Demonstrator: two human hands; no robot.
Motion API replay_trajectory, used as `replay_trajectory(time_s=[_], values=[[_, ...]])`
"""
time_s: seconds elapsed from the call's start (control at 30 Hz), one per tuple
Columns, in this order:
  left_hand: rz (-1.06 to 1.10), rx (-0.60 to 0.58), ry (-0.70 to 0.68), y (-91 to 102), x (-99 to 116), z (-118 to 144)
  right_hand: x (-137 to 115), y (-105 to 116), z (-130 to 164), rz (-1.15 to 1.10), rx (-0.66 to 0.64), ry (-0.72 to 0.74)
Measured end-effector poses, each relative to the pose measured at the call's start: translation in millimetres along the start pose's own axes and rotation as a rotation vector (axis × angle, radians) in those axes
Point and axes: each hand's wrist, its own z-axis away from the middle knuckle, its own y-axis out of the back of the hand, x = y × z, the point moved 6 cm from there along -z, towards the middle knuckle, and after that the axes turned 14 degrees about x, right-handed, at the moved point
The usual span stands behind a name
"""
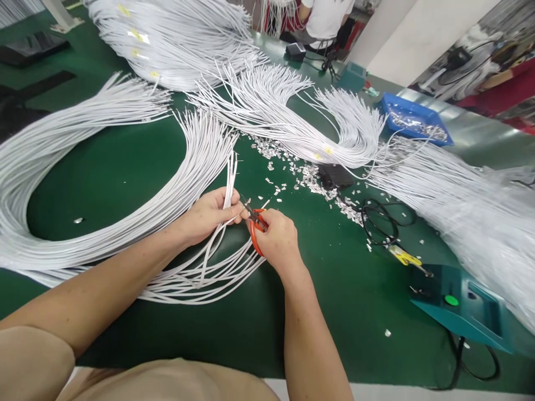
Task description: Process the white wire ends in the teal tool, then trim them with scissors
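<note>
My left hand (215, 214) is closed around a few white wires (230, 181), whose ends stick up above the fingers. In my right hand (278, 236) is a pair of pliers or cutters (256, 228) with orange-red handles. Their dark jaws meet a wire end right at my left fingertips; whether they are closed on it I cannot tell. Loose wires curve across the table below both hands. To the left a thick bundle of white wires (137, 220) loops round, its cut ends fanning out above my left hand.
Small silvery metal pieces (309, 178) lie scattered beyond my hands. More fill a blue tray (418, 120). A teal device (460, 306) with a green button and a yellow clip (403, 256) stand right. Large wire bundles (175, 44) lie behind. Other people are at the back.
</note>
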Motion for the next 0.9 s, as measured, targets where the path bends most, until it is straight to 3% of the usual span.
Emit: replay_trajectory(time_s=[0.7,0.9], values=[[-0.151,-0.047,-0.05,-0.6,0.8,0.8,-0.2,6.6,0.4,0.153,-0.017,0.085],[-0.243,0.084,-0.069,3.3,4.5,0.0,3.8,6.3,0.5,0.224,-0.022,0.077]])
